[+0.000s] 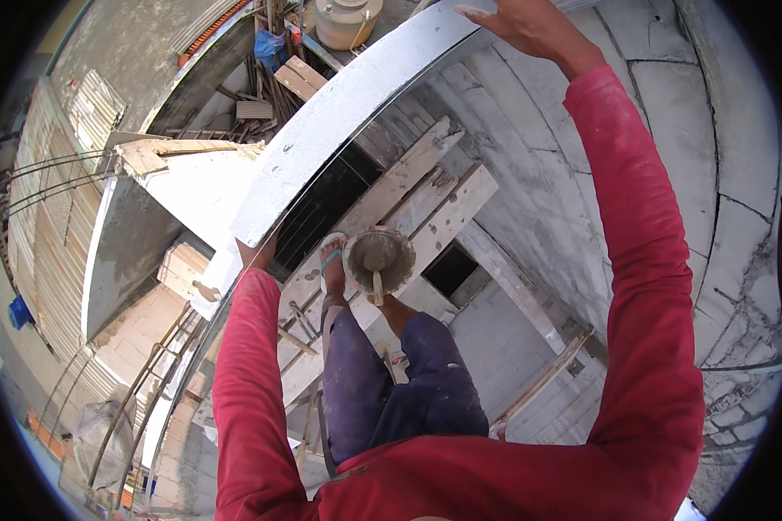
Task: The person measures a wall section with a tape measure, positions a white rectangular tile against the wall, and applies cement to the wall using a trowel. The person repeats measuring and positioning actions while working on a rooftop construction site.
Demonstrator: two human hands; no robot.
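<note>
A long pale white board or beam (339,108) crosses the upper middle diagonally, appearing curved in the lens. My right hand (521,35) grips it near the top, thumb on its face. My left hand (257,248) holds its lower-left part, fingers mostly hidden behind it. Below, between it and my legs, a mortar-stained bucket (387,247) with a tool's wooden handle (377,286) in it rests on wooden planks (443,217), beside my sandaled foot (332,260).
Dark openings (450,271) show between the planks, above a lower floor. A grey block wall (673,156) rises at the right. Bent rebar (139,399), corrugated sheets (48,234), scrap wood (295,82) and a round tank (346,22) lie beyond the board and at left.
</note>
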